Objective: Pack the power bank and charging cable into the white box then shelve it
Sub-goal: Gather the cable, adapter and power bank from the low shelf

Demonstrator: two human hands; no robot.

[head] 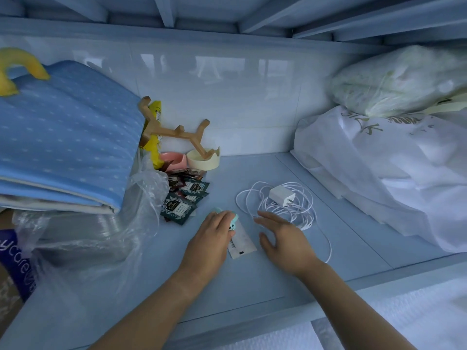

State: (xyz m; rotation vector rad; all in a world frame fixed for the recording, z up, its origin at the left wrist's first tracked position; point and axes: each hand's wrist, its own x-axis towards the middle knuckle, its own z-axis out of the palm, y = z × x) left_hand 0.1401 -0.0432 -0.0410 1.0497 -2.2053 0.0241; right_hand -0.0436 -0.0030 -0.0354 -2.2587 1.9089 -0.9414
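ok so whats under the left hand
A small mint-green thing pokes out from beneath the left hand, at the far end of the white box. The fingers curl over most of it, so what it is cannot be told.

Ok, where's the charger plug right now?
Head view, right of centre: the plug lies on the shelf atop the coiled cable, just beyond the right hand and left of the white bag.
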